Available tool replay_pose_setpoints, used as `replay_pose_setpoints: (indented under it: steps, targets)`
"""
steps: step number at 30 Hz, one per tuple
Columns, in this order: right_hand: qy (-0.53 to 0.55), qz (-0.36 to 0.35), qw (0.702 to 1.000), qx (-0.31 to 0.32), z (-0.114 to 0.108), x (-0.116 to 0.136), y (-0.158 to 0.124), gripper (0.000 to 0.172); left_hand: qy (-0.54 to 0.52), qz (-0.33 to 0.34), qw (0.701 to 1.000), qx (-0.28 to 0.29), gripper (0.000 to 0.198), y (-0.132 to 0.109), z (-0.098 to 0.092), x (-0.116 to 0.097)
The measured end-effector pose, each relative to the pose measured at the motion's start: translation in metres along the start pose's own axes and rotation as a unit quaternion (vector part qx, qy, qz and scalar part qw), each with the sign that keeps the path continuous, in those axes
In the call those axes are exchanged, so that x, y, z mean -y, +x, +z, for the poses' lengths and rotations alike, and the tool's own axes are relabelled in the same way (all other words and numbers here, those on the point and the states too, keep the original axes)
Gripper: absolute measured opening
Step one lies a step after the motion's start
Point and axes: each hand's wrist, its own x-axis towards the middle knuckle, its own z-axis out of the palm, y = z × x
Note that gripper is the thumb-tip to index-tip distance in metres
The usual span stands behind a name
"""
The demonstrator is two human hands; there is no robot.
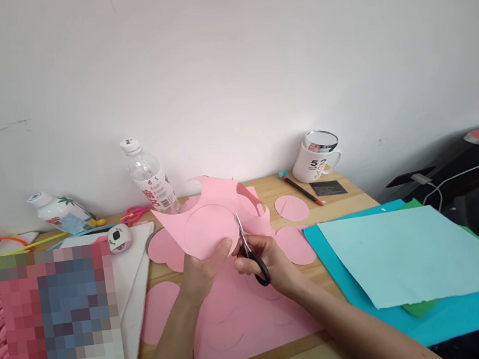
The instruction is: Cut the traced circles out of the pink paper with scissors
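My left hand (204, 270) pinches the lower edge of a pink paper sheet (209, 219) and holds it up over the wooden desk (267, 187); a circle is drawn on it and rounded pieces are cut out of its top. My right hand (263, 259) grips black-handled scissors (249, 252), whose blades point up into the sheet's edge. Cut pink circles (291, 208) lie on the desk beside and behind the hands. Under my hands lies another pink sheet (241, 326) with drawn circles.
To the right lies a stack of light blue (413, 257), turquoise and green paper. At the back stand a water bottle (151, 179), a white mug (316, 157), a red pencil (303, 190) and pink scissors (136, 214). A second bottle (61, 213), a small punch (119, 237) and white boards sit left.
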Motion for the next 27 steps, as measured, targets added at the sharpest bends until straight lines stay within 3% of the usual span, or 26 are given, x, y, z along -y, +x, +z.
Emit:
replay_pose_setpoints:
  steps: [7, 13, 27]
  targets:
    - [0.008, 0.010, 1.000, 0.014, 0.005, 0.001, -0.001, 0.037, 0.016, 0.014, 1.000, -0.018, 0.033, 0.003, -0.005, 0.007]
    - [0.015, 0.006, 1.000, -0.002, 0.007, 0.001, -0.001, 0.037, 0.077, 0.025, 0.997, -0.017, 0.029, -0.005, 0.006, 0.003]
    - [0.034, -0.011, 0.999, 0.004, 0.001, -0.002, 0.000, 0.031, 0.079, 0.031, 0.996, 0.013, 0.037, -0.005, 0.004, 0.003]
